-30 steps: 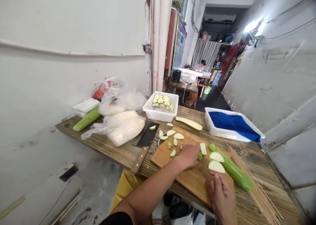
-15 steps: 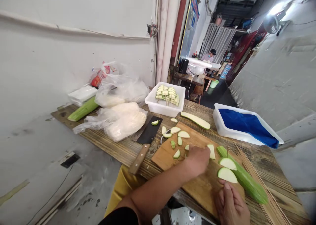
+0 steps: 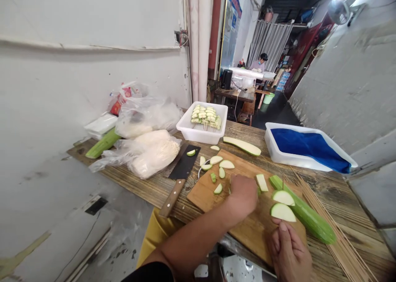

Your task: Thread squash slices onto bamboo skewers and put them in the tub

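My right hand (image 3: 291, 247) is closed on the lower end of a thin skewer. Two half-round zucchini slices (image 3: 283, 212) are threaded on it, and its tip sticks up above them. Over the wooden cutting board (image 3: 247, 228), my left hand (image 3: 244, 194) is curled down with its fingertips hidden; bits of green show at its edges. Loose zucchini pieces (image 3: 227, 164) lie on the board to its left, and a pale cut piece (image 3: 262, 182) lies to its right. A whole green zucchini (image 3: 312, 220) rests along the board's right side, behind the skewer.
A cleaver (image 3: 185, 162) with one slice on its blade lies left of the board. Behind are a white tub (image 3: 202, 137) of skewered slices, a halved zucchini (image 3: 243, 146) and a blue-lined tray (image 3: 309, 163). Plastic bags (image 3: 154, 152) stand left, bamboo skewers (image 3: 334, 228) right. A person (image 3: 260, 63) sits far back.
My left hand has moved left and slightly back across the board, away from the pale cut piece. My right hand still holds the skewer with two slices. The view has shifted slightly.
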The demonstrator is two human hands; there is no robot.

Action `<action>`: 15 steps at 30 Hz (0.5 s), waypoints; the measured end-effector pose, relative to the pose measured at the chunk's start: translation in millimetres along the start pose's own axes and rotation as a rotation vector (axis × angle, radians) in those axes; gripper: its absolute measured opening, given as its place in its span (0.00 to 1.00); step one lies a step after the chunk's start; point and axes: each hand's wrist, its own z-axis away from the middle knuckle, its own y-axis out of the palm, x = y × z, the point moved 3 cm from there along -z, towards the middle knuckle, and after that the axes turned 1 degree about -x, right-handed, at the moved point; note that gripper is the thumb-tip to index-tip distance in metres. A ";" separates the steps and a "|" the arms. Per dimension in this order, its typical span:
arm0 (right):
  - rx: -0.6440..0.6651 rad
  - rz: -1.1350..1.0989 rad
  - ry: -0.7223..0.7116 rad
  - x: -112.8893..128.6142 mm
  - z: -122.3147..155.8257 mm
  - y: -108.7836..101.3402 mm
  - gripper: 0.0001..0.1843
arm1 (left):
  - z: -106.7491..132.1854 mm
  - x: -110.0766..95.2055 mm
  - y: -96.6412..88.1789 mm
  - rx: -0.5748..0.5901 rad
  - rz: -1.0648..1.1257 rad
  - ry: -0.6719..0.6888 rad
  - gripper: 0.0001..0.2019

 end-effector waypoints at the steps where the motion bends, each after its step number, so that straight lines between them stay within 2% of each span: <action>1: -0.006 -0.009 0.007 1.9 0.6 0.5 0.19 | 2.2 -0.4 1.3 -0.005 -0.010 0.017 0.07; 4: -0.020 -0.030 0.028 4.5 1.4 1.3 0.19 | 9.0 -1.8 9.6 -0.048 -0.021 0.079 0.08; 8: 0.017 -0.129 0.039 -3.1 0.8 0.4 0.17 | 16.2 7.4 12.8 -0.257 0.045 0.131 0.13; 11: 0.014 -0.155 0.032 -9.5 0.8 -1.0 0.16 | 17.2 32.0 1.2 -0.331 0.162 0.076 0.17; 13: 0.019 -0.172 0.023 -11.0 0.8 -0.6 0.16 | 15.8 52.5 -10.9 -0.365 0.154 -0.001 0.16; 15: 0.033 -0.200 0.026 -10.9 0.4 0.6 0.15 | 13.6 68.9 -19.9 -0.352 0.109 -0.052 0.14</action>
